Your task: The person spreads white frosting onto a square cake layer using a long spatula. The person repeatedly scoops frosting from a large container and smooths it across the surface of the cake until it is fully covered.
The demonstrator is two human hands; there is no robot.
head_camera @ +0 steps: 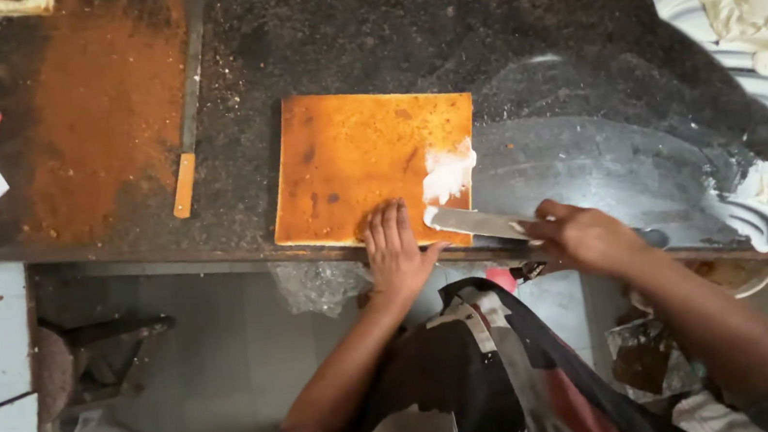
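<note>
A square brown sponge cake [353,166] lies near the dark counter's [519,43] near edge, white cream [447,175] smeared at its right side. The left hand [395,254] presses flat on it, fingers spread. The right hand [582,236] grips a palette knife [473,223] (blade tip in the cream). Far left lies a long knife [188,103].
</note>
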